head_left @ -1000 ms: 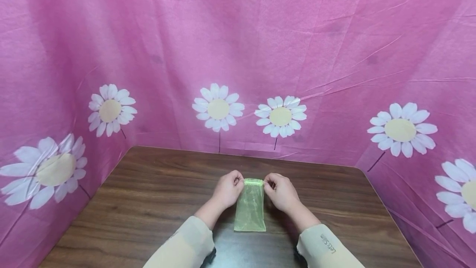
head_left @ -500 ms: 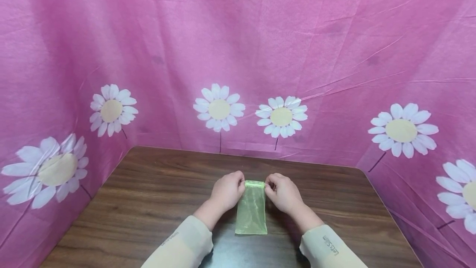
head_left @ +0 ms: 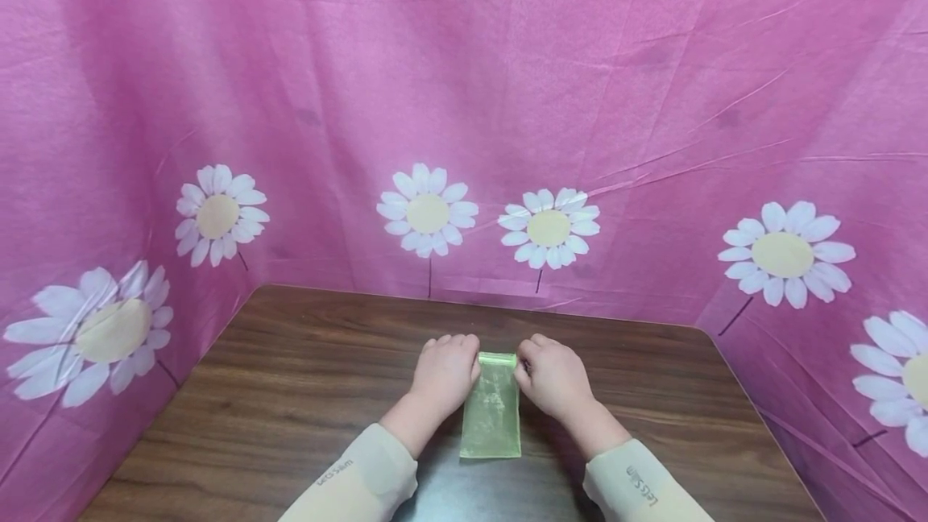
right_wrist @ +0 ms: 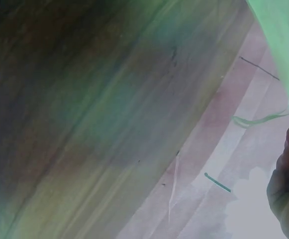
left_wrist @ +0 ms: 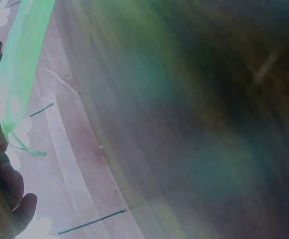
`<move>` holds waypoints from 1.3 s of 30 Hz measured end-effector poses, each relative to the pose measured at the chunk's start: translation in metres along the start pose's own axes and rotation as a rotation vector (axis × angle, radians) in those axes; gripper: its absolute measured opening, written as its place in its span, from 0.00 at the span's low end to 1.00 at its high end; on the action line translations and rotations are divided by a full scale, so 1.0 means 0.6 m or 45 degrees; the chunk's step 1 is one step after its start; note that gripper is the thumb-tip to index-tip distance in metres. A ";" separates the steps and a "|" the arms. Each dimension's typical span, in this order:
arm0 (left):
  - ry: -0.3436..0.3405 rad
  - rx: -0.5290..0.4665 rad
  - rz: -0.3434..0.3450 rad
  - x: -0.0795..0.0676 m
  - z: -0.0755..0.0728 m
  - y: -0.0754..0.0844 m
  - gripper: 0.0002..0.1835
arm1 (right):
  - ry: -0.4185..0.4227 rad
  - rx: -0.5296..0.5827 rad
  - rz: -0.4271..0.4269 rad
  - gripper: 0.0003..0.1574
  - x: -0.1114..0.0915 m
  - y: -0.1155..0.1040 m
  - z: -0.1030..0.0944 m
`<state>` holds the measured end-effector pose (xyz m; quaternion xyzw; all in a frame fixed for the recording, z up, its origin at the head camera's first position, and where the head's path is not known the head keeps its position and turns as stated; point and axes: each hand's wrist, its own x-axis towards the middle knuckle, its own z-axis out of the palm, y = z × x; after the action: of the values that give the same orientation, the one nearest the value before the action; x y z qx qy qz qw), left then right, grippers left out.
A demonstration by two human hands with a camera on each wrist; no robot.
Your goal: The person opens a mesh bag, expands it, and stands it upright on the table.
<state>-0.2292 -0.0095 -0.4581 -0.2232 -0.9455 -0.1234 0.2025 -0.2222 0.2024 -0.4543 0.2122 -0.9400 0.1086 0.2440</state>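
A sheer green organza drawstring bag (head_left: 491, 413) hangs between my two hands, its top band stretched level. My left hand (head_left: 445, 373) pinches the upper left corner, and my right hand (head_left: 554, 375) pinches the upper right corner. In the left wrist view the green mesh (left_wrist: 27, 55) runs up from my left fingers (left_wrist: 15, 181), and a short ribbon end (left_wrist: 30, 149) sticks out there. A matching ribbon loop (right_wrist: 256, 121) shows beside my right fingers (right_wrist: 287, 159) in the right wrist view. The head view does not show whether the lower edge touches the table.
A dark wood-grain table (head_left: 290, 393) lies under my hands. Pink cloth (head_left: 464, 87) printed with white daisies hangs along its back and both sides. Light sleeves (head_left: 362, 470) cover my forearms.
The bag and both hands have come slightly nearer to me. The left hand has turned a little, with more of its knuckles showing. Both hands keep hold of the bag's top corners.
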 end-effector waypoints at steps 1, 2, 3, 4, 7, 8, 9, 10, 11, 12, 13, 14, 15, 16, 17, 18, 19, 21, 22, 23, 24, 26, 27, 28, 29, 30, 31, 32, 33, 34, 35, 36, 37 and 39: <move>0.009 -0.016 -0.004 0.000 0.001 0.000 0.07 | -0.002 0.007 0.013 0.07 -0.001 -0.001 -0.001; 0.021 -0.038 -0.008 0.000 0.002 0.000 0.08 | 0.000 0.027 0.031 0.07 -0.001 -0.001 -0.001; 0.030 -0.061 -0.013 0.000 0.002 0.001 0.08 | -0.004 0.058 0.055 0.06 -0.002 -0.001 -0.001; 0.041 -0.084 -0.017 0.000 0.003 0.001 0.08 | -0.010 0.098 0.081 0.06 -0.003 -0.001 -0.002; 0.070 -0.139 -0.030 0.000 0.003 0.002 0.08 | -0.004 0.245 0.125 0.15 -0.007 0.000 -0.004; 0.077 -0.150 -0.033 0.000 0.003 0.002 0.09 | 0.005 0.290 0.120 0.19 -0.007 0.001 -0.004; 0.083 -0.157 -0.037 -0.001 0.003 0.002 0.09 | 0.011 0.336 0.110 0.23 -0.007 0.001 -0.005; 0.092 -0.164 -0.038 -0.001 0.002 0.002 0.09 | 0.026 0.374 0.088 0.25 -0.008 0.001 -0.004; 0.099 -0.173 -0.040 -0.001 0.002 0.002 0.09 | 0.039 0.406 0.065 0.25 -0.008 0.001 -0.004; 0.104 -0.182 -0.042 -0.001 0.001 0.002 0.09 | 0.050 0.435 0.041 0.24 -0.008 0.000 -0.004; 0.108 -0.194 -0.046 -0.001 0.001 0.002 0.08 | 0.058 0.471 0.020 0.22 -0.007 0.000 -0.003; 0.113 -0.207 -0.049 -0.001 0.001 0.002 0.08 | 0.060 0.498 0.003 0.20 -0.007 -0.001 -0.002; 0.118 -0.221 -0.051 -0.001 0.002 0.002 0.08 | 0.059 0.522 -0.008 0.19 -0.007 -0.001 -0.002; 0.122 -0.236 -0.055 -0.001 0.002 0.002 0.08 | 0.056 0.539 -0.017 0.18 -0.006 -0.002 -0.001; 0.127 -0.251 -0.060 -0.001 0.002 0.002 0.08 | 0.049 0.554 -0.017 0.17 -0.006 -0.003 -0.001; 0.132 -0.268 -0.065 -0.001 0.002 0.001 0.07 | 0.044 0.565 -0.018 0.17 -0.006 -0.003 0.000; 0.136 -0.283 -0.068 -0.001 0.002 0.001 0.07 | 0.036 0.573 -0.013 0.17 -0.005 -0.004 0.000; 0.141 -0.303 -0.071 -0.002 0.003 0.000 0.07 | 0.020 0.572 0.007 0.19 -0.006 -0.006 -0.001; 0.141 -0.309 -0.073 -0.002 0.003 -0.001 0.07 | 0.013 0.571 0.018 0.20 -0.006 -0.006 -0.001; 0.140 -0.315 -0.073 -0.003 0.003 -0.001 0.07 | 0.008 0.569 0.030 0.21 -0.006 -0.007 -0.001; 0.139 -0.320 -0.073 -0.003 0.003 -0.002 0.07 | 0.004 0.567 0.041 0.22 -0.006 -0.008 -0.002; 0.139 -0.326 -0.074 -0.004 0.004 -0.003 0.07 | 0.003 0.565 0.052 0.23 -0.006 -0.009 -0.002; 0.140 -0.329 -0.075 -0.004 0.003 -0.003 0.07 | 0.006 0.568 0.051 0.22 -0.006 -0.010 -0.002; 0.142 -0.334 -0.075 -0.004 0.003 -0.003 0.07 | 0.011 0.571 0.049 0.22 -0.005 -0.010 -0.002; 0.146 -0.339 -0.077 -0.004 0.003 -0.003 0.07 | 0.016 0.574 0.046 0.22 -0.005 -0.011 -0.002; 0.150 -0.343 -0.078 -0.004 0.003 -0.003 0.07 | 0.021 0.583 0.042 0.22 -0.005 -0.011 -0.002; 0.153 -0.347 -0.079 -0.004 0.002 -0.003 0.06 | 0.026 0.591 0.040 0.22 -0.004 -0.012 -0.002; 0.156 -0.351 -0.078 -0.004 0.002 -0.003 0.06 | 0.029 0.597 0.039 0.22 -0.004 -0.012 -0.002; 0.157 -0.352 -0.080 -0.004 0.002 -0.004 0.06 | 0.030 0.607 0.040 0.22 -0.003 -0.013 -0.001; 0.160 -0.354 -0.080 -0.004 0.002 -0.004 0.06 | 0.031 0.613 0.043 0.23 -0.003 -0.014 -0.001; 0.162 -0.354 -0.080 -0.004 0.002 -0.004 0.06 | 0.032 0.621 0.046 0.22 -0.003 -0.015 -0.001; 0.162 -0.353 -0.079 -0.004 0.002 -0.004 0.06 | 0.033 0.629 0.048 0.22 -0.003 -0.015 -0.001; 0.166 -0.352 -0.077 -0.004 0.002 -0.004 0.05 | 0.037 0.639 0.047 0.22 -0.003 -0.016 0.000; 0.174 -0.354 -0.073 -0.005 0.002 -0.004 0.05 | 0.043 0.662 0.041 0.21 -0.003 -0.018 0.000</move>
<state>-0.2283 -0.0124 -0.4608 -0.2129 -0.9093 -0.2737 0.2300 -0.2162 0.1935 -0.4542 0.2510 -0.8796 0.3538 0.1953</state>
